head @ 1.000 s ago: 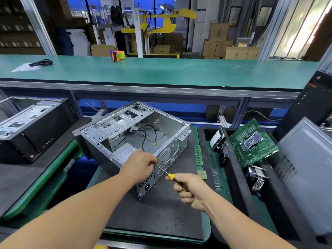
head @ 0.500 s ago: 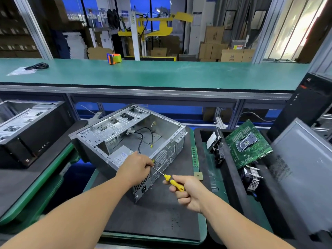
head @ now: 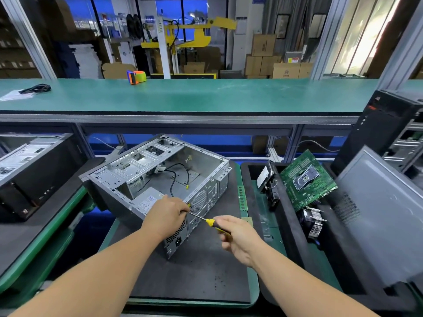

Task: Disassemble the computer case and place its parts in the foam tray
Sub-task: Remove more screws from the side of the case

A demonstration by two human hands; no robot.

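An open silver computer case [head: 146, 170] lies on its side on a dark mat, with the power supply [head: 146, 200] and black cables still inside. My left hand [head: 167, 216] rests curled on the case's rear edge, over the tip of a yellow-handled screwdriver [head: 211, 223]. My right hand [head: 238, 239] grips that screwdriver's handle, its shaft pointing left at the rear panel. The black foam tray [head: 290, 227] stands to the right and holds a green motherboard [head: 306, 181], a heatsink [head: 314, 223] and a hard drive [head: 263, 177].
A RAM stick [head: 242, 197] and a small chip [head: 247, 220] lie on the mat's right edge. A grey side panel [head: 380, 216] leans at the right, a black tower [head: 384, 131] behind it. Another case [head: 29, 170] sits at the left. A green shelf [head: 206, 94] runs across above.
Both hands stay at the case's rear edge with the screwdriver. The view has shifted slightly; my right hand's fingers have loosened and turned around the handle.
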